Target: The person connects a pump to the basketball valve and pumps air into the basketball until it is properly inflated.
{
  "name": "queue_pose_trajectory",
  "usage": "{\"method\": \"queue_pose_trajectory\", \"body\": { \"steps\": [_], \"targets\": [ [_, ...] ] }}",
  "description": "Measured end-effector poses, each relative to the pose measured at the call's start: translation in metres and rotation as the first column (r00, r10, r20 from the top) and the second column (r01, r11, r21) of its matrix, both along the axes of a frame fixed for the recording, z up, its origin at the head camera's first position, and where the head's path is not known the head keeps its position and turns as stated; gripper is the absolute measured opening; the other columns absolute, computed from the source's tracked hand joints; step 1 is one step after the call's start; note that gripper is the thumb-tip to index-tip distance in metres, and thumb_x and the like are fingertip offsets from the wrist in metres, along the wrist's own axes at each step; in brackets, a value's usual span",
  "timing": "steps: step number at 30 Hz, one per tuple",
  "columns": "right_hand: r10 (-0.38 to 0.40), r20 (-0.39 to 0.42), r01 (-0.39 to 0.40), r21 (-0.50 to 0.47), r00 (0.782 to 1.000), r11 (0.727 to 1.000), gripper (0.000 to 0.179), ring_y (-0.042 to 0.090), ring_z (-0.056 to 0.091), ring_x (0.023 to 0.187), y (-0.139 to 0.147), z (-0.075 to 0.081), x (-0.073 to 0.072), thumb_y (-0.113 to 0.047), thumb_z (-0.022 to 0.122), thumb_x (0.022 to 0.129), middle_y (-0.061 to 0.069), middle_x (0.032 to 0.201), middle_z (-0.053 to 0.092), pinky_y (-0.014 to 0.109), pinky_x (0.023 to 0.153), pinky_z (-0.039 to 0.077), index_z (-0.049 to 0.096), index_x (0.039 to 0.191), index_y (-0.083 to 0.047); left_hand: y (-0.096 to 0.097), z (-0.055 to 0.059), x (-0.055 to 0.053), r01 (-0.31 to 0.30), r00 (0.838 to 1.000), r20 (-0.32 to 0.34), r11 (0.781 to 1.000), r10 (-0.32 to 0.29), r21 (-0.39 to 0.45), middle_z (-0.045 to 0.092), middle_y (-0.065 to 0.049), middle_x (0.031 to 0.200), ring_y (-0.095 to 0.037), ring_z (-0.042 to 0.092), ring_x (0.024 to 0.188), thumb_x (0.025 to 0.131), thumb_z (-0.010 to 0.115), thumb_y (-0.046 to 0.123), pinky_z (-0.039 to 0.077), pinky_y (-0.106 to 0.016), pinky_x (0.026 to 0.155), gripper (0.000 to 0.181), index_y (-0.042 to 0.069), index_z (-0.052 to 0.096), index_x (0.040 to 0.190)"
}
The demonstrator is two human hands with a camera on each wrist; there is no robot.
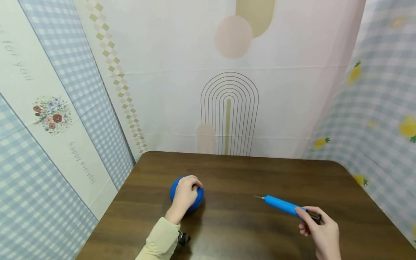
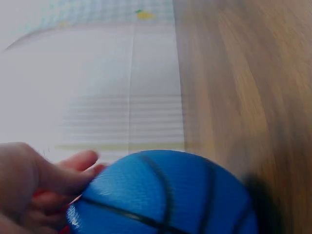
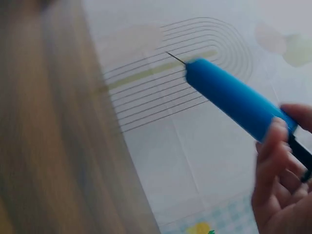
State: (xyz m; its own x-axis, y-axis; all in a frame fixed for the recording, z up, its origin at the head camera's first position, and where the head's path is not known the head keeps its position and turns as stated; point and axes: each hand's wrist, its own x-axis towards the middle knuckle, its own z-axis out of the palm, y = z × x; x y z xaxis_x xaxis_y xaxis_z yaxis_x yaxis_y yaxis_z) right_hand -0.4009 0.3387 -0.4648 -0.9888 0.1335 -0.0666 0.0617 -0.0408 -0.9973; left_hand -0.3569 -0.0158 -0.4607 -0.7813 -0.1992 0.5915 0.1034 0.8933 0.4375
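A small blue basketball (image 1: pixel 199 198) with dark seams sits left of the table's middle. My left hand (image 1: pixel 186 193) grips it from above, fingers bent against its surface. In the left wrist view the ball (image 2: pixel 161 195) fills the bottom, with the fingertips (image 2: pixel 83 161) at its left side. To the right, my right hand (image 1: pixel 320 225) holds a blue ball pump (image 1: pixel 281 204) by its rear end, near the black handle. Its thin metal needle (image 1: pixel 258 196) points left toward the ball, some distance from it. In the right wrist view, thumb and fingers pinch the pump (image 3: pixel 234 100).
Both hands work over a dark brown wooden table (image 1: pixel 234 227) with rounded far corners. A patterned white cloth (image 1: pixel 169 101) hangs behind it, with checked cloths at the left and right. A small black device (image 1: pixel 183 238) sits at the left wrist.
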Motion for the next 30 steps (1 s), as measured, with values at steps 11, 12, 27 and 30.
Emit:
{"method": "queue_pose_trajectory", "body": {
  "steps": [11, 12, 27, 30],
  "targets": [
    [0.294, 0.097, -0.293, 0.59, 0.951, 0.752, 0.051, 0.014, 0.061, 0.063, -0.011, -0.018, -0.003, -0.046, 0.068, 0.088, 0.005, 0.078, 0.068, 0.027, 0.057, 0.046, 0.058, 0.126, -0.014, -0.004, -0.008, 0.009, 0.17, 0.981, 0.106, 0.984, -0.163, -0.059, 0.072, 0.0, 0.089, -0.022, 0.062, 0.114, 0.089, 0.063, -0.002, 0.043, -0.04, 0.103, 0.021, 0.016, 0.072, 0.082],
    [0.308, 0.09, -0.296, 0.614, 0.947, 0.731, 0.049, 0.013, 0.059, 0.064, -0.013, -0.018, -0.004, -0.045, 0.067, 0.089, 0.005, 0.082, 0.068, 0.027, 0.058, 0.045, 0.058, 0.127, -0.015, -0.006, -0.009, 0.009, 0.19, 0.979, 0.086, 0.979, -0.183, -0.076, 0.072, 0.0, 0.092, -0.022, 0.062, 0.113, 0.089, 0.064, -0.002, 0.042, -0.04, 0.103, 0.021, 0.016, 0.072, 0.083],
    [0.577, 0.058, -0.313, 0.882, 0.815, 0.352, 0.012, 0.009, 0.048, 0.059, -0.025, -0.023, -0.023, -0.017, 0.072, 0.085, -0.005, 0.07, 0.06, 0.026, 0.054, 0.038, 0.066, 0.095, -0.013, -0.013, -0.007, 0.017, -0.045, 0.966, 0.257, 0.999, 0.039, 0.017, 0.05, -0.012, 0.145, -0.034, 0.039, 0.138, 0.091, 0.067, 0.033, 0.023, -0.07, 0.104, 0.042, 0.017, 0.061, 0.13],
    [0.589, 0.065, -0.317, 0.887, 0.806, 0.336, 0.009, 0.01, 0.044, 0.055, -0.031, -0.031, -0.025, -0.01, 0.072, 0.082, -0.004, 0.064, 0.052, 0.025, 0.052, 0.036, 0.063, 0.085, -0.013, -0.014, -0.011, 0.017, -0.029, 0.965, 0.262, 1.0, 0.027, 0.004, 0.049, -0.011, 0.146, -0.034, 0.038, 0.139, 0.091, 0.066, 0.034, 0.023, -0.07, 0.105, 0.043, 0.018, 0.06, 0.131]
  ]
}}
